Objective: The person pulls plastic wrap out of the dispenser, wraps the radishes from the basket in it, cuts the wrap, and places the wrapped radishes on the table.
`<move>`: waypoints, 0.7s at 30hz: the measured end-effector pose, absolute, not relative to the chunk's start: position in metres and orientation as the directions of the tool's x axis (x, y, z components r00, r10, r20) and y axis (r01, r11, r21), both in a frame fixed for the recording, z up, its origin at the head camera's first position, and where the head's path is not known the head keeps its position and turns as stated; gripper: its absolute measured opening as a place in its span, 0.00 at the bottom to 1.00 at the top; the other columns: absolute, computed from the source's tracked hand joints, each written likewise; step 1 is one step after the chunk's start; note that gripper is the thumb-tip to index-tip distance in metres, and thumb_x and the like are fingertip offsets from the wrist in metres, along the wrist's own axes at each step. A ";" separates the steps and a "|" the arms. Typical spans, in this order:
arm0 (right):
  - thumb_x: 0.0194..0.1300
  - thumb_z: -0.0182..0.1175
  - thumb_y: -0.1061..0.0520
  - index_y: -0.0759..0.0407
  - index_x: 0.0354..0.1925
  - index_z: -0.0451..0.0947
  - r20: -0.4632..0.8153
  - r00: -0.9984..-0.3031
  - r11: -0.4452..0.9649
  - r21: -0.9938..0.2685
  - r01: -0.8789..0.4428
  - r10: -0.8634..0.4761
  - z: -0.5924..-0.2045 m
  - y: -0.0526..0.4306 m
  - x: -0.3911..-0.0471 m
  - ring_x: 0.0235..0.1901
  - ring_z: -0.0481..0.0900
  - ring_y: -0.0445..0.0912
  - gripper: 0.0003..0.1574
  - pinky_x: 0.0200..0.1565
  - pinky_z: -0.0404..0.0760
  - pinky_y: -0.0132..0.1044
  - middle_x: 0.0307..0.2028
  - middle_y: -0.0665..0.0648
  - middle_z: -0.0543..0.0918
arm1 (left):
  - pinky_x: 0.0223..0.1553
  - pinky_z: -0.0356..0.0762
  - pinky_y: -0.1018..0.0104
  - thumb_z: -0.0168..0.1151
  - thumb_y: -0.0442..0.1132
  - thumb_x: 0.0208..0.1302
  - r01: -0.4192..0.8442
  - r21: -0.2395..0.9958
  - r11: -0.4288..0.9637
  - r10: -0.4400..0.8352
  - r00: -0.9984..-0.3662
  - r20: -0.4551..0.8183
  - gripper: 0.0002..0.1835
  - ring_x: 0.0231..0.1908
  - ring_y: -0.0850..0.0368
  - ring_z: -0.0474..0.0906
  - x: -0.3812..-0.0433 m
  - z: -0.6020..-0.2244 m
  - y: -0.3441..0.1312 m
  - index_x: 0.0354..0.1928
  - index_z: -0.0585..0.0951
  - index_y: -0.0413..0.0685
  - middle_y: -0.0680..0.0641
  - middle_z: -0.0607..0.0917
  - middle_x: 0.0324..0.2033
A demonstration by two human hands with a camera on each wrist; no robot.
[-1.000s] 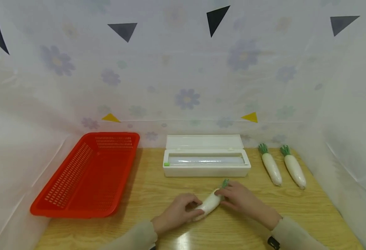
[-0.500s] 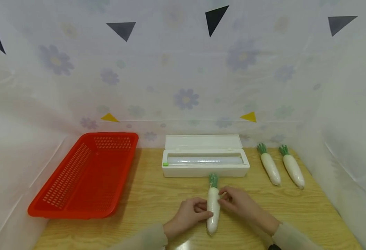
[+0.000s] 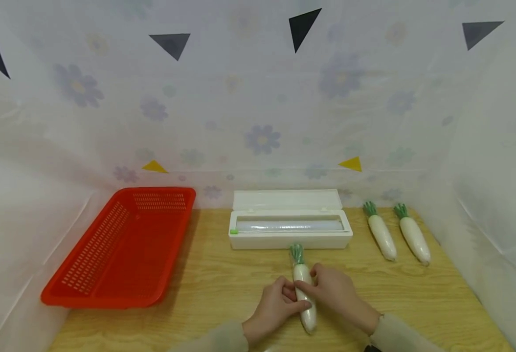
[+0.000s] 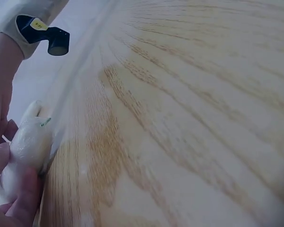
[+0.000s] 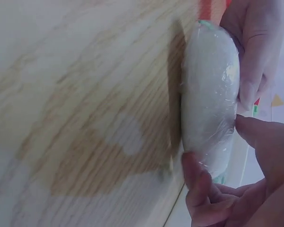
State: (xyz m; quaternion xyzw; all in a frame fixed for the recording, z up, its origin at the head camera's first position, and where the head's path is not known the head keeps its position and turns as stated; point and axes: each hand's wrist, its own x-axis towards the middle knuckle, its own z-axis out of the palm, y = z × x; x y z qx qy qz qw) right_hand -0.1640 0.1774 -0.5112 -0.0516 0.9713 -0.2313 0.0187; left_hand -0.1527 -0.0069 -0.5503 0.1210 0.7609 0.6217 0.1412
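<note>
A white radish (image 3: 302, 294) with green leaves (image 3: 297, 254) lies on the wooden table, leaves pointing away from me. Clear plastic film clings to it, creased and shiny in the right wrist view on the radish (image 5: 210, 85). From its left side my left hand (image 3: 273, 305) holds the lower half, thumb across the top. On the other side my right hand (image 3: 337, 291) pinches it higher up, thumb over the body and index finger along the right side. The left wrist view catches the radish's rounded end (image 4: 32, 142) between the hands.
Just beyond the leaves stands a white cling film dispenser (image 3: 290, 240), lid raised, with a film roll (image 3: 290, 226) inside. A red plastic basket (image 3: 169, 274) is at the left. Two more radishes, an inner one (image 3: 382, 237) and an outer one (image 3: 415, 240), lie at the right.
The radish has turned from a diagonal to nearly straight away from me. My right hand has moved from the leaf end down to the body, its thumb now over the top.
</note>
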 end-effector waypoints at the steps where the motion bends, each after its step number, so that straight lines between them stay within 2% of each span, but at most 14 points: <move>1: 0.62 0.71 0.31 0.59 0.39 0.80 -0.018 -0.994 0.890 -0.448 -0.087 -0.106 -0.510 0.177 -0.164 0.19 0.71 0.40 0.33 0.22 0.70 0.36 0.21 0.46 0.76 | 0.31 0.80 0.74 0.81 0.43 0.57 0.004 0.981 0.195 0.360 -0.930 -0.068 0.20 0.28 0.66 0.80 -0.152 -0.551 -0.007 0.41 0.78 0.43 0.54 0.82 0.30; 10: 0.63 0.73 0.38 0.58 0.40 0.80 -0.072 -0.991 0.885 -0.462 -0.066 -0.112 -0.501 0.184 -0.162 0.22 0.73 0.41 0.26 0.23 0.71 0.38 0.25 0.48 0.81 | 0.31 0.80 0.73 0.78 0.45 0.61 0.065 0.960 0.273 0.432 -0.900 -0.062 0.18 0.28 0.67 0.80 -0.151 -0.546 -0.018 0.44 0.82 0.42 0.56 0.83 0.31; 14: 0.64 0.72 0.40 0.59 0.48 0.82 -0.089 -0.989 0.884 -0.463 -0.062 -0.116 -0.491 0.199 -0.159 0.21 0.74 0.41 0.27 0.22 0.72 0.37 0.25 0.48 0.82 | 0.35 0.79 0.72 0.76 0.47 0.64 0.200 0.905 0.375 0.477 -0.879 -0.003 0.15 0.31 0.69 0.79 -0.155 -0.542 -0.030 0.42 0.84 0.45 0.58 0.84 0.32; 21: 0.68 0.69 0.40 0.65 0.58 0.80 -0.105 -0.986 0.893 -0.444 -0.071 -0.131 -0.464 0.236 -0.158 0.23 0.77 0.41 0.34 0.23 0.75 0.39 0.29 0.49 0.85 | 0.40 0.78 0.71 0.73 0.49 0.67 0.412 0.739 0.533 0.491 -0.862 0.126 0.14 0.37 0.68 0.76 -0.163 -0.543 -0.055 0.44 0.84 0.47 0.56 0.84 0.36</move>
